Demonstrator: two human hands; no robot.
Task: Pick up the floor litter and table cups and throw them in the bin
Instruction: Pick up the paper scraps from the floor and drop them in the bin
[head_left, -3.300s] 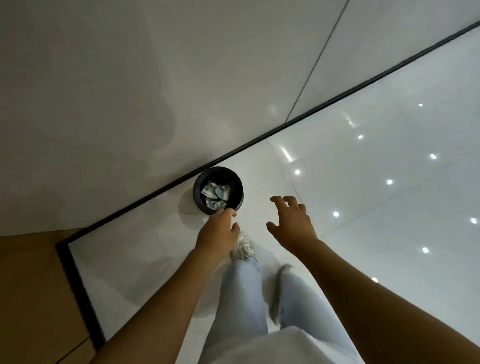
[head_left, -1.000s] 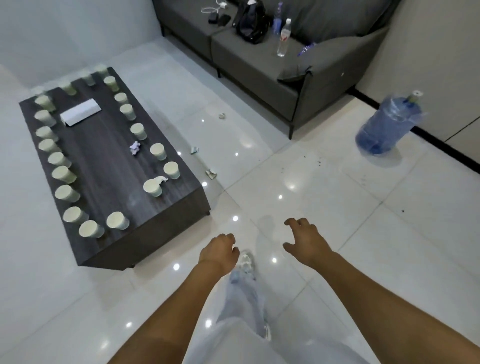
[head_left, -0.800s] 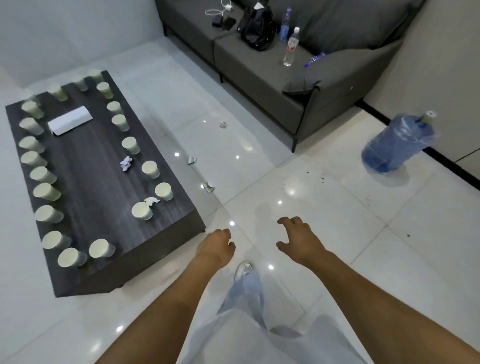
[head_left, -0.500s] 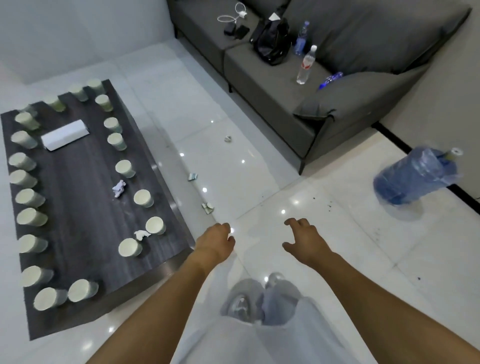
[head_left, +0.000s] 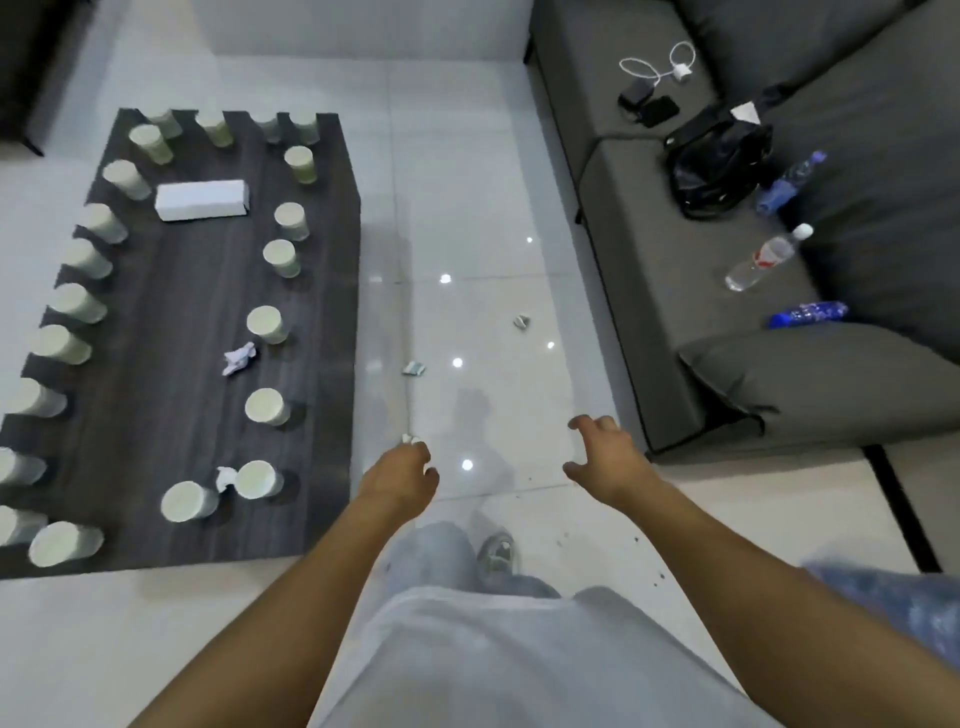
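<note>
I see left hand (head_left: 397, 480) out front, grip loosely curled, holding nothing. Right hand (head_left: 605, 462) same, fingers spread, loose. Paper scrap (head_left: 414, 439) on floor (head_left: 467, 218) just past left knuckles. Two more scraps (head_left: 414, 368) farther off. Cups (head_left: 265, 406) ring dark surface (head_left: 171, 312) at left. Sofa (head_left: 779, 338) at right.

no text, brand or number is showing clearly enough to read. the clear bottle (head_left: 762, 258) on the sofa (head_left: 675, 291) is wearing a red-and-white label, and the blue bottle (head_left: 808, 314) a patterned wrap, both too blurred to make out.
</note>
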